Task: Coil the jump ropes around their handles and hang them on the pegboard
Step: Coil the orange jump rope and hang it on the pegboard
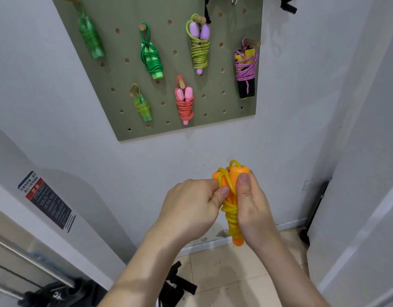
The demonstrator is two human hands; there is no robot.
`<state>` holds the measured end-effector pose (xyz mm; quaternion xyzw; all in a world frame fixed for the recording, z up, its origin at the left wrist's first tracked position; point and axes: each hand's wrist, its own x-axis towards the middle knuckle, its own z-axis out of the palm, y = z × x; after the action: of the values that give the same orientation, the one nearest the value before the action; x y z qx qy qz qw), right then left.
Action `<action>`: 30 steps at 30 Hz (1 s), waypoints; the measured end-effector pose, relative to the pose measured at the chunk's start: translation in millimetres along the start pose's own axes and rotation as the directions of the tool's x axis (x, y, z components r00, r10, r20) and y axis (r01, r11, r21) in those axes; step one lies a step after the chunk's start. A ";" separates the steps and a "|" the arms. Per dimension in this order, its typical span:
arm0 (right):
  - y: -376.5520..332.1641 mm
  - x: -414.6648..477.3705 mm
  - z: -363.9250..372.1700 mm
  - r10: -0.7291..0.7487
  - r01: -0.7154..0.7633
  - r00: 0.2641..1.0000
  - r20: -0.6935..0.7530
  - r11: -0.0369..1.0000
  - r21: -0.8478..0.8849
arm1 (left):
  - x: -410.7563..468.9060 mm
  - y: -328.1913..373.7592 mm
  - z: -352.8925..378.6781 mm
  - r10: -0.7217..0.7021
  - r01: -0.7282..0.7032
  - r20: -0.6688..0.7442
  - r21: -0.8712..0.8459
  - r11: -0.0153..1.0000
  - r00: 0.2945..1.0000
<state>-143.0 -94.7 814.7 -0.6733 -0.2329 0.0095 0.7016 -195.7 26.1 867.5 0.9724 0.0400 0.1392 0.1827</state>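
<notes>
Lower centre of the frame: both hands grip an orange-handled jump rope [231, 212], its yellow cord wound around the paired handles. The left hand [191, 209] pinches a cord loop near the handle tops. The right hand [253, 204] wraps around the bundle, thumb pressed on one handle. In the upper half, six coiled ropes [151, 60] hang from pegs on the olive pegboard [124, 45].

Six coiled jump ropes [89, 34] [151, 58] [200, 47] [245, 67] [142, 105] [185, 103], one pegboard [116, 63], one orange jump rope [232, 209], two hands [191, 209] [253, 204], one wall notice [47, 200].
</notes>
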 end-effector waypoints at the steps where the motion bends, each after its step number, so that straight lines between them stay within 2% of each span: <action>1: 1.8 -2.4 1.6 0.006 -0.006 1.000 0.005 1.000 -0.012 | 0.2 0.0 -1.6 -0.008 0.008 0.011 0.063 0.998 1.000; 3: 6.0 -7.1 3.2 0.025 -0.024 1.000 0.019 0.999 -0.030 | 2.3 0.0 -6.0 -0.035 0.029 0.061 0.094 0.995 0.998; 4: 8.1 -8.4 2.7 0.036 -0.035 0.999 0.023 0.999 -0.032 | 3.4 -1.2 -7.2 -0.054 0.049 0.087 0.051 0.997 0.995; 6: 7.2 -7.4 -1.4 0.034 -0.033 0.999 0.035 0.999 -0.036 | 4.7 -5.2 -6.7 -0.118 0.140 0.114 -0.209 0.968 0.986; 8: 3.3 -4.4 -6.2 0.010 -0.008 0.998 0.062 0.999 -0.033 | 4.0 -6.6 -6.6 -0.189 0.218 0.110 -0.552 0.805 0.976; 9: 1.9 -2.5 -8.3 0.004 -0.002 0.998 0.069 1.000 -0.029 | 3.2 -5.8 -5.2 -0.198 0.214 0.098 -0.635 0.742 0.975; 11: 0.6 -2.2 -10.0 0.008 -0.008 0.998 0.055 1.000 0.000 | -0.8 -2.0 0.3 -0.193 0.154 0.019 -0.683 0.714 0.981; 13: 1.8 -5.0 -7.0 0.048 -0.047 0.999 -0.005 0.995 0.083 | -5.8 1.2 9.1 -0.176 0.025 -0.194 -0.599 0.800 0.965; 15: 4.6 -9.1 0.4 0.136 -0.120 0.988 -0.073 0.973 0.197 | -12.3 3.3 19.3 -0.093 -0.074 -0.399 -0.384 0.920 0.912; 17: 6.8 -13.4 8.5 0.209 -0.178 0.972 -0.107 0.953 0.244 | -17.8 -0.5 25.6 0.002 -0.081 -0.473 -0.147 0.986 0.881; 20: 10.0 -14.8 15.1 0.225 -0.192 0.962 -0.156 0.960 0.203 | -19.3 -5.7 32.9 0.078 0.024 -0.426 0.229 0.973 0.901; 23: 13.6 -10.9 15.8 0.177 -0.161 0.968 -0.180 0.982 0.102 | -20.2 4.6 37.8 0.141 0.056 -0.333 0.520 0.852 0.932; 27: 13.0 -9.3 17.5 0.150 -0.148 0.977 -0.148 0.989 0.024 | -26.1 3.3 28.4 0.219 -0.020 -0.254 0.610 0.792 0.942; 30: 9.8 -11.0 19.8 0.152 -0.154 0.983 -0.107 0.988 -0.012 | -25.7 0.2 15.6 0.201 -0.020 -0.234 0.605 0.796 0.951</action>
<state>-156.6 -78.7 801.6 -0.6958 -0.1429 0.0255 0.7034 -215.9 17.2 847.0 0.9503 0.0502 0.2694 -0.1478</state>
